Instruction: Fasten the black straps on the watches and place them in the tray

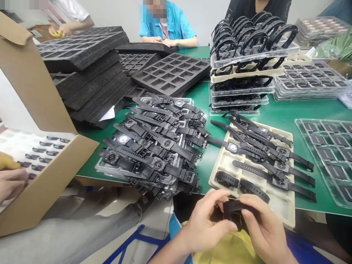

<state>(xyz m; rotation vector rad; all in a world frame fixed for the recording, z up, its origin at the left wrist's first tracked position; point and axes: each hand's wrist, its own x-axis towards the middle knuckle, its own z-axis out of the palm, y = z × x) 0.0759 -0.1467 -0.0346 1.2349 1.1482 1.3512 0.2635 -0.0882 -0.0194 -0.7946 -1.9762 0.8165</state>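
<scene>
1. Black smartwatch [233, 214]: between both hands, above the lap, just off the near edge of the cream tray [279, 203]. Strap bent into a loop.
2. Left hand [206, 220]: fingers narrow, thumb and fingertips pinching the watch's left side. Right hand [265, 223]: fingers curled on its right side, thumb on the near face. Buckle state: can't tell, fingers cover it.
3. Handling, judged: light; strap soft, springy, likely to flick open; case stiff, smooth, scratchable. Best hold: case edges in one hand, strap end in the other, off the glass.
4. Cream tray: molded compartments; two looped watches [227, 179] at near left, straps-out watches [280, 165] lying across the rest, overlapping.
5. Left of it, transparent trays [110, 169] under a messy heap of flat watches [158, 164].
6. Far: stacked trays [255, 58] holding looped watches.
7. Right: transparent tray [301, 135], dark rectangular pieces in compartments.
8. Far left: black foam trays [170, 73], square pockets.
9. Left: cardboard box [71, 157], rows of small dark items; co-worker's hand [13, 183] there.
</scene>
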